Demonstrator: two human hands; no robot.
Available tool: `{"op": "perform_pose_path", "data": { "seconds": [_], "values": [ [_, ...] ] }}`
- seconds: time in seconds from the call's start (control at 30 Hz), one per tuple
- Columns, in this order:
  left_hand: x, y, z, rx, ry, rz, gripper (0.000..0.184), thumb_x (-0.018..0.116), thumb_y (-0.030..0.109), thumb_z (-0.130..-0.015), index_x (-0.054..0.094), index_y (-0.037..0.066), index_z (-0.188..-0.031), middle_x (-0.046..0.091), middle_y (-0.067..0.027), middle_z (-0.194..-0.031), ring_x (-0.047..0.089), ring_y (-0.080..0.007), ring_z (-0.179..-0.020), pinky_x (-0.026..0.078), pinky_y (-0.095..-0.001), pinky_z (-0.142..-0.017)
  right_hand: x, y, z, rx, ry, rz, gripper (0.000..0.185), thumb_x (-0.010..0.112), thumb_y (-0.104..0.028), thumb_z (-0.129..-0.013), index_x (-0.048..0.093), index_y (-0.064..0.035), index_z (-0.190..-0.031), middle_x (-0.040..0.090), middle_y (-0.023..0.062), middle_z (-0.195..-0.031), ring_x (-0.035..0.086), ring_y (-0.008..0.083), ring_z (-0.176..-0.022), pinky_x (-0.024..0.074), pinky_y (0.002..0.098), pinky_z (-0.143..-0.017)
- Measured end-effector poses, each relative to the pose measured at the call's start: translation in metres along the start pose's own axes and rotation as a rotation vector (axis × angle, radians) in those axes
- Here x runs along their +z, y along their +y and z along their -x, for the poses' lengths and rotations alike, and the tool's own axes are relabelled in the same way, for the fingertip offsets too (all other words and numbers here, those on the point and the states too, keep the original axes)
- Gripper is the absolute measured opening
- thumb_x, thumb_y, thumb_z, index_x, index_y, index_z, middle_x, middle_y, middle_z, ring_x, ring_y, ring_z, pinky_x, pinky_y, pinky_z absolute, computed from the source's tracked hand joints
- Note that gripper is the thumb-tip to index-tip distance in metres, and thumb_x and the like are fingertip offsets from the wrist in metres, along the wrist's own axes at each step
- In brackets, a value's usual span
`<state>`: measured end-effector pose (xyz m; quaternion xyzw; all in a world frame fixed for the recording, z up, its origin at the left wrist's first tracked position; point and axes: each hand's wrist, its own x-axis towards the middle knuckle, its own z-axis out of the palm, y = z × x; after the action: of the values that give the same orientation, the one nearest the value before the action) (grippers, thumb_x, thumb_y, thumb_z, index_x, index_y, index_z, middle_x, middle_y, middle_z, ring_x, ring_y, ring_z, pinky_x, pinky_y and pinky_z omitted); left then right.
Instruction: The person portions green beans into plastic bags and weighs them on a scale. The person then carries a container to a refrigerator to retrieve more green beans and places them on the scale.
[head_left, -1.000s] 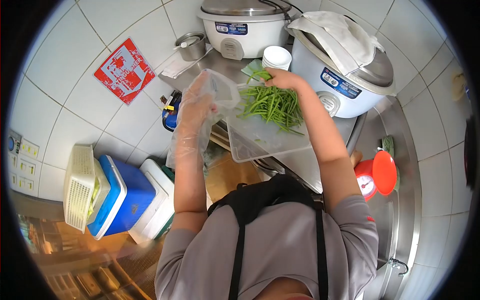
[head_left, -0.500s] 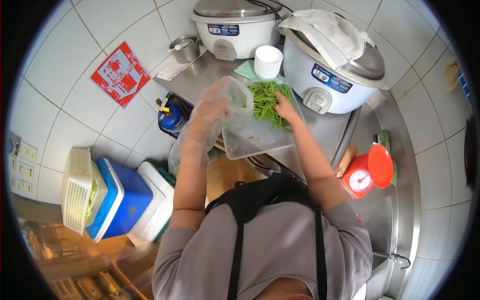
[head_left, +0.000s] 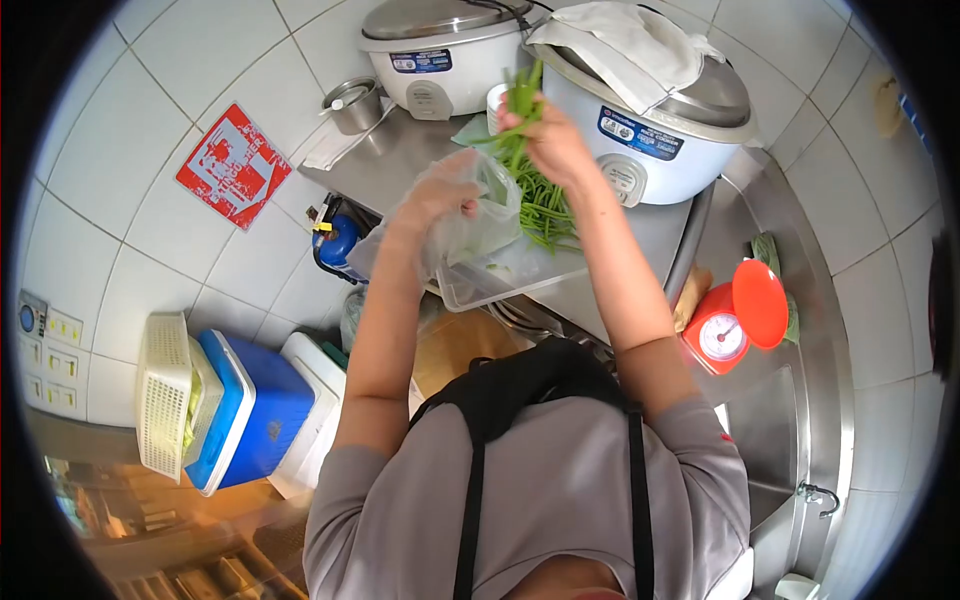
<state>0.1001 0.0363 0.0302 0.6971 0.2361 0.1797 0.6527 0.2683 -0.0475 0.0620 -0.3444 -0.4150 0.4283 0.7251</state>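
Left arm point(head_left: 385, 325) and right arm point(head_left: 628, 265) stretch forward
The right hand point(head_left: 552, 140) is closed and higher; the left hand point(head_left: 440, 198) is curled, lower, near it.

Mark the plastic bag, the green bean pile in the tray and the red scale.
Plastic bag point(head_left: 484, 228): head view, on its side below the opening.
Green bean pile point(head_left: 545, 212): head view, middle of the pile.
Red scale point(head_left: 722, 338): head view, on the round dial.

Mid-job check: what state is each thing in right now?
Left hand, gripping the plastic bag
Right hand, closed on some green beans
Plastic bag, mouth open
Plastic tray, partly covered with beans
Near rice cooker, lid on, cloth draped over
Far rice cooker, lid on
Red scale, pan bare
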Motion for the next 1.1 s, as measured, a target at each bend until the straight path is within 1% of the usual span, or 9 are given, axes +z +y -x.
{"op": "perform_pose_path", "data": {
  "seconds": [0.17, 0.27, 0.37, 0.5, 0.6, 0.77, 0.87, 1.07, 1.1],
  "values": [
    [-0.005, 0.017, 0.009, -0.043, 0.034, -0.107, 0.056, 0.053, 0.001, -0.068, 0.045, 0.005, -0.124, 0.057, -0.0028, -0.085, 0.048, -0.0088, -0.053, 0.042, -0.0234, -0.050, 0.006, 0.076, 0.002, -0.003, -0.128, 0.490, 0.036, 0.051, 0.003, -0.077, 0.047, -0.0002, -0.113, 0.055, 0.0092, -0.105, 0.053, 0.0198, -0.096, 0.0413, 0.0289, -0.083],
    [-0.013, 0.016, 0.009, -0.032, -0.016, -0.188, 0.056, 0.052, 0.002, -0.067, 0.046, 0.004, -0.123, 0.057, -0.0028, -0.087, 0.048, -0.0091, -0.052, 0.042, -0.0235, -0.050, -0.001, 0.079, 0.005, -0.100, -0.331, 1.193, 0.040, 0.051, 0.000, -0.076, 0.045, -0.0006, -0.116, 0.054, 0.0146, -0.112, 0.054, 0.0241, -0.100, 0.0417, 0.0320, -0.084],
    [-0.008, 0.016, 0.003, -0.007, -0.005, -0.359, 0.056, 0.051, 0.002, -0.066, 0.047, 0.003, -0.122, 0.058, -0.0039, -0.092, 0.050, -0.0092, -0.052, 0.043, -0.0234, -0.050, 0.000, 0.086, -0.025, 0.423, -0.698, 1.638, 0.044, 0.052, -0.007, -0.076, 0.045, -0.0062, -0.120, 0.053, 0.0179, -0.113, 0.053, 0.0284, -0.101, 0.0426, 0.0348, -0.083],
    [-0.005, -0.004, -0.024, 0.153, 0.015, -0.730, 0.059, 0.049, 0.000, -0.065, 0.045, 0.002, -0.123, 0.059, -0.0056, -0.103, 0.052, -0.0094, -0.055, 0.045, -0.0243, -0.051, 0.001, 0.115, -0.039, 0.425, -1.036, 2.019, 0.043, 0.057, -0.020, -0.075, 0.050, -0.0115, -0.116, 0.058, 0.0156, -0.106, 0.055, 0.0297, -0.098, 0.0429, 0.0373, -0.082],
    [0.004, 0.011, -0.020, 0.016, 0.033, -0.456, 0.056, 0.054, 0.003, -0.066, 0.048, 0.004, -0.121, 0.060, -0.0126, -0.099, 0.059, -0.0141, -0.064, 0.048, -0.0272, -0.061, 0.011, 0.109, -0.039, 0.348, -1.157, 2.047, 0.043, 0.060, -0.023, -0.073, 0.052, -0.0125, -0.115, 0.059, 0.0151, -0.105, 0.055, 0.0299, -0.097, 0.0428, 0.0379, -0.082],
    [-0.015, 0.009, -0.035, -0.002, 0.057, -0.603, 0.054, 0.056, 0.006, -0.067, 0.049, 0.008, -0.121, 0.052, -0.0163, -0.114, 0.060, -0.0187, -0.076, 0.047, -0.0286, -0.071, 0.001, 0.078, -0.037, 0.154, -1.124, 1.654, 0.045, 0.063, -0.028, -0.071, 0.055, -0.0142, -0.113, 0.060, 0.0143, -0.103, 0.056, 0.0303, -0.096, 0.0426, 0.0390, -0.082],
    [-0.025, -0.007, -0.041, 0.031, 0.023, -0.571, 0.053, 0.056, 0.008, -0.067, 0.051, 0.008, -0.120, 0.050, -0.0161, -0.116, 0.060, -0.0198, -0.084, 0.046, -0.0296, -0.074, -0.019, 0.111, -0.047, 0.198, -1.030, 1.533, 0.050, 0.065, -0.034, -0.068, 0.055, -0.0127, -0.112, 0.059, 0.0144, -0.104, 0.055, 0.0295, -0.096, 0.0417, 0.0387, -0.082],
    [-0.022, -0.013, -0.037, 0.191, 0.023, -0.728, 0.049, 0.054, 0.008, -0.067, 0.055, 0.009, -0.115, 0.055, -0.0172, -0.109, 0.054, -0.0261, -0.098, 0.042, -0.0315, -0.085, 0.008, 0.076, -0.055, 0.519, -0.935, 1.869, 0.024, 0.061, -0.028, -0.071, 0.066, -0.0074, -0.082, 0.065, 0.0104, -0.077, 0.061, 0.0242, -0.071, 0.0459, 0.0365, -0.067],
    [-0.024, -0.013, -0.033, 0.254, 0.001, -0.799, 0.048, 0.054, 0.008, -0.067, 0.055, 0.009, -0.114, 0.056, -0.0176, -0.107, 0.053, -0.0272, -0.100, 0.041, -0.0317, -0.086, 0.012, 0.061, -0.053, 0.413, -0.823, 1.755, 0.024, 0.060, -0.028, -0.070, 0.066, -0.0058, -0.080, 0.063, 0.0093, -0.071, 0.060, 0.0216, -0.065, 0.0458, 0.0358, -0.063]
  ]
}}
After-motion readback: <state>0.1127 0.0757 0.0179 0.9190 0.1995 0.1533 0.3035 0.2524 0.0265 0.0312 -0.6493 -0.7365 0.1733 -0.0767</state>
